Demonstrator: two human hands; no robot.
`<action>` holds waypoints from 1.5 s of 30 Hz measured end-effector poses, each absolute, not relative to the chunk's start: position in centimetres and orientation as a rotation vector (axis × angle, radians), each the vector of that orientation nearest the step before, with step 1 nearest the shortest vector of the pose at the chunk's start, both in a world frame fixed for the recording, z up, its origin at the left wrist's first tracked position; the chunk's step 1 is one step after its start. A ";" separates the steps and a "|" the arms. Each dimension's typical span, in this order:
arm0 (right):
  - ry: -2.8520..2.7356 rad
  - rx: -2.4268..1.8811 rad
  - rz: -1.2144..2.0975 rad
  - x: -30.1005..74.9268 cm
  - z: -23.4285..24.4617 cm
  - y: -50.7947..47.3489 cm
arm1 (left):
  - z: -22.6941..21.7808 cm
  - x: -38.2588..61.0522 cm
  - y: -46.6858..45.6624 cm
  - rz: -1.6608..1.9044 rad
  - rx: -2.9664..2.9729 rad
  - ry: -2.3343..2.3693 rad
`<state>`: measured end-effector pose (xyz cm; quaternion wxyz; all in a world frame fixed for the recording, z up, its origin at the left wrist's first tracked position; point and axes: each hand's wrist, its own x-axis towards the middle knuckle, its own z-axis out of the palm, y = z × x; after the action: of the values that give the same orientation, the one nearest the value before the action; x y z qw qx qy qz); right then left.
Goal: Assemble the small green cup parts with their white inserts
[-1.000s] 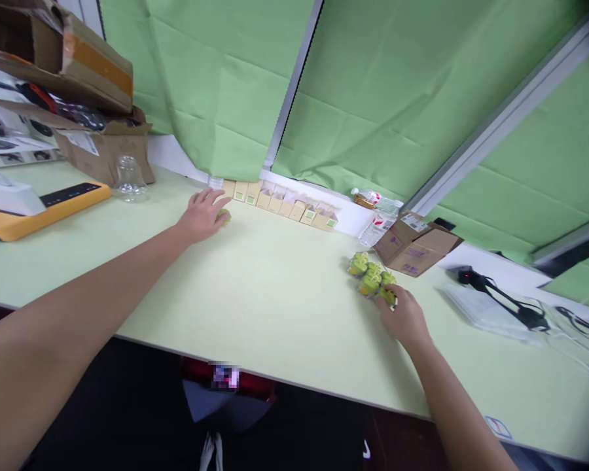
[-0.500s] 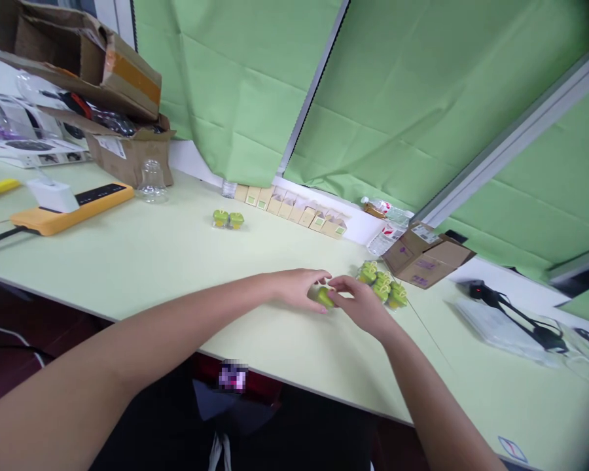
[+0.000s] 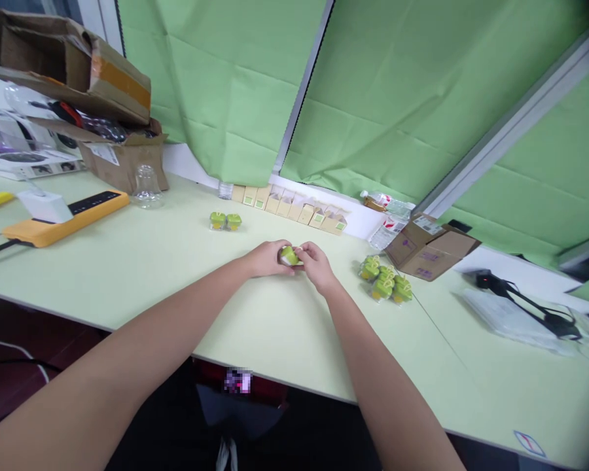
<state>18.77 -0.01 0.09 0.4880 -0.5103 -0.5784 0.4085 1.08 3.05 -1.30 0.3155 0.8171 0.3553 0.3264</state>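
Left hand [image 3: 265, 258] and right hand [image 3: 317, 264] meet at the middle of the bench [image 3: 177, 261], fingertips of both closed on one small green piece [image 3: 288, 255] held low over the surface. Pinching it from both sides probably lets each hand steady an end while the fingers work on it. Its long axis seems to run left to right, from one hand to the other; which end faces which way is too small to tell. A pair of like pieces [image 3: 226, 221] stands to the far left, apart from a cluster of them [image 3: 385, 285] to the right, near a cardboard box [image 3: 429, 248].
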 end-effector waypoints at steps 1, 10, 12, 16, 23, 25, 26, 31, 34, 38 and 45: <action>-1.304 -1.213 1.030 19.2 0.3 -0.3 | -1.4 1.1 3.0 0.852 2.144 0.938; -0.658 -1.196 1.377 21.2 1.1 -0.2 | -2.4 0.5 4.3 0.985 2.299 1.272; -0.683 -1.158 1.425 21.1 0.7 -0.3 | -1.7 0.6 3.7 1.095 2.383 1.237; -0.883 -1.065 1.486 20.8 0.3 -0.8 | -0.1 1.4 1.6 1.243 2.561 0.941; -1.102 -1.018 1.547 20.4 0.1 -1.3 | 0.1 2.5 0.1 1.107 2.596 0.811; -1.123 -1.019 1.565 20.4 -0.1 -1.3 | -0.1 2.5 0.2 1.104 2.574 0.799; -1.127 -1.020 1.575 20.4 -0.1 -1.3 | -0.1 2.5 0.2 1.106 2.566 0.785; -1.117 -1.037 1.583 19.8 0.3 -1.5 | 0.0 2.6 0.3 1.102 2.591 0.696; -1.107 -1.057 1.563 19.5 0.6 -1.6 | 0.2 2.6 0.3 1.106 2.608 0.647; -1.141 -1.104 1.547 19.4 0.7 -1.6 | 0.2 2.5 0.3 1.084 2.600 0.633; -1.242 -1.134 1.557 19.4 0.2 -1.6 | -0.1 2.3 0.4 1.058 2.558 0.646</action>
<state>19.39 -1.56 0.18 0.4120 -0.4507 -0.4939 0.6190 2.34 0.42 -0.09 0.1490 0.8898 0.2248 0.3681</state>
